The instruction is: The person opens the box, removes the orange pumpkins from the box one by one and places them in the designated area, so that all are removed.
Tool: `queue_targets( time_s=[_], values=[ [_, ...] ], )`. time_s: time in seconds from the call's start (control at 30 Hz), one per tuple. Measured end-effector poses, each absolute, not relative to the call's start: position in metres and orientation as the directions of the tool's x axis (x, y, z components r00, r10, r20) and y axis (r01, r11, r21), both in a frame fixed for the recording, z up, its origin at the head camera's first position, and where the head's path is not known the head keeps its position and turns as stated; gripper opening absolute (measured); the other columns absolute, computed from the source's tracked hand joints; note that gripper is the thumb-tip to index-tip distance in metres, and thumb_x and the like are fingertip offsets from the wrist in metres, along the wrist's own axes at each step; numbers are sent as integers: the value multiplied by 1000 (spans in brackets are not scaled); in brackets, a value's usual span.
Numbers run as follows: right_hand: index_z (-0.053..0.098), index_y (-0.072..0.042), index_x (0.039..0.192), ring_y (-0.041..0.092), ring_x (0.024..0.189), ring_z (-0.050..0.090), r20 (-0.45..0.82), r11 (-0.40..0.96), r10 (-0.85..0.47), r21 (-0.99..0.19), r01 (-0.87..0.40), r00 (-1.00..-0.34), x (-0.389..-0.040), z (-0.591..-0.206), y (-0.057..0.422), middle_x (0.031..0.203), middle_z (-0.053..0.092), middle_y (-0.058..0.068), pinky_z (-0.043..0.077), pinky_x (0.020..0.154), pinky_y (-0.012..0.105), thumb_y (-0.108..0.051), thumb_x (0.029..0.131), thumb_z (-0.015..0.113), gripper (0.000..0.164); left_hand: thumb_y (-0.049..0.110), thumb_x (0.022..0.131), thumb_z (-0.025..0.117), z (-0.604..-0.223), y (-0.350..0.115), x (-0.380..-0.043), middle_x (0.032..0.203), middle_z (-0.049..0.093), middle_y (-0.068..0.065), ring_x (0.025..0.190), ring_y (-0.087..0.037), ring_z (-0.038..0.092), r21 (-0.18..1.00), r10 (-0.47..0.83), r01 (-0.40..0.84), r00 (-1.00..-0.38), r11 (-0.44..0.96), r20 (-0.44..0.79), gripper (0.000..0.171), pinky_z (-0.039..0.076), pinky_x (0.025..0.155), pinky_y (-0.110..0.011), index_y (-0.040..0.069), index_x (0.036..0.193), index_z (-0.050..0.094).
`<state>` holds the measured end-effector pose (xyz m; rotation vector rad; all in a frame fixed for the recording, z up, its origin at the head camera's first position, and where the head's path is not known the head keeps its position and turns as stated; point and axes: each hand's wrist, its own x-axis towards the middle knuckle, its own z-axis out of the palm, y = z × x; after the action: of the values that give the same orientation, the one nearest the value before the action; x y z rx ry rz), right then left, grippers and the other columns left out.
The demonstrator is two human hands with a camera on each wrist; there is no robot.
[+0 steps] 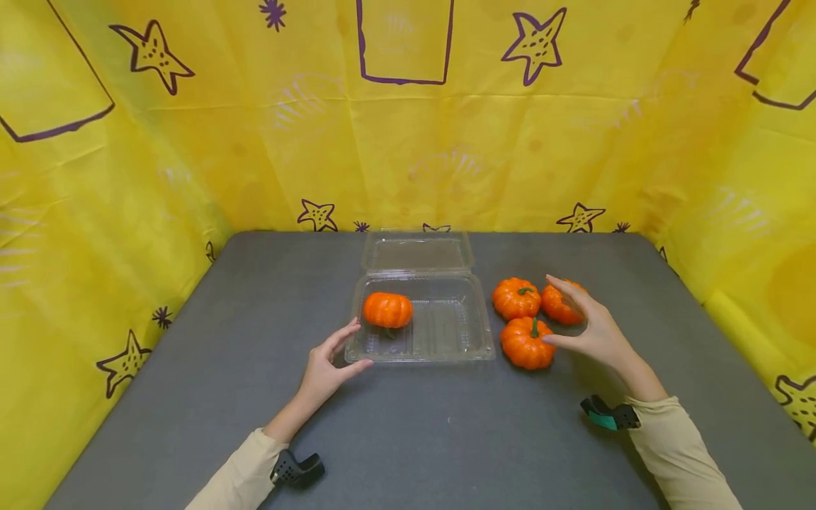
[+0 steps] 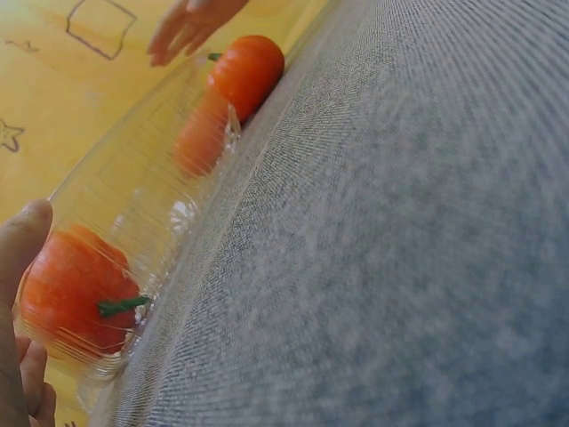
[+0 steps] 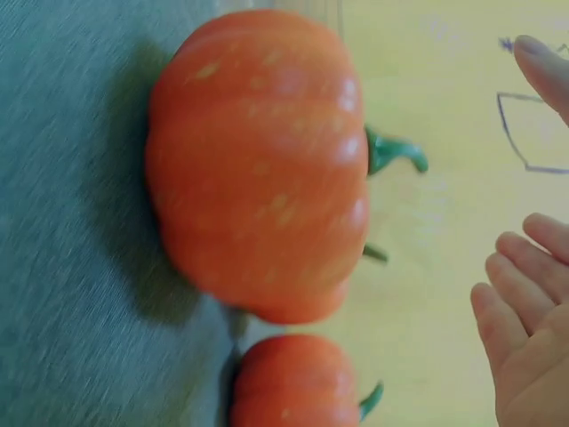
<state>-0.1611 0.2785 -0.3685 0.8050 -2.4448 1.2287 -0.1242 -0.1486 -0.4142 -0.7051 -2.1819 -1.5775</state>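
A clear plastic clamshell box (image 1: 449,353) lies with its lid (image 1: 417,253) folded back. One small orange pumpkin (image 1: 387,310) is on its side in the box's left part, its green stem toward the front in the left wrist view. At the box's front left corner is my left hand (image 1: 324,370), thumb and fingers spread around the corner and touching the rim. Right of the box sit three more pumpkins: a front one (image 1: 527,344), a back left one (image 1: 515,298) and a back right one (image 1: 558,304). Over these my right hand (image 1: 599,333) hovers, fingers spread, holding nothing.
A dark grey table (image 1: 408,432) carries everything. Yellow patterned cloth (image 1: 408,156) hangs behind it and along both sides. Each wrist wears a black band, the right one (image 1: 610,414) with a green patch.
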Motion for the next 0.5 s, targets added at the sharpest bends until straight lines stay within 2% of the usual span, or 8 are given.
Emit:
queue_targets(
  time_s=[0.1,0.33,0.5],
  values=[
    [39,-7,136,5,120,36,493,472,-382,-623,-624,-782,-162,-363,272,135,40,12,29,93,13,1,58,82,89,-13,61,75,-414,-148,-125,119,47,-31,111,-33,47,770,191,585,-811,253,553,55,37,93,-28,-16,110,51],
    [34,6,134,13,124,32,507,348,-492,-630,-694,-707,-158,-327,239,134,35,26,29,97,18,10,58,79,88,-12,61,75,-413,-148,-125,119,47,-31,112,-38,45,767,195,586,-810,261,553,50,37,92,-23,-17,106,53],
    [34,10,132,19,122,36,472,361,-568,-593,-719,-674,-163,-314,216,134,35,25,34,96,28,3,60,80,86,-12,61,75,-412,-148,-125,119,47,-31,111,-42,44,757,195,597,-802,265,565,48,35,92,-20,-16,104,55]
  ],
)
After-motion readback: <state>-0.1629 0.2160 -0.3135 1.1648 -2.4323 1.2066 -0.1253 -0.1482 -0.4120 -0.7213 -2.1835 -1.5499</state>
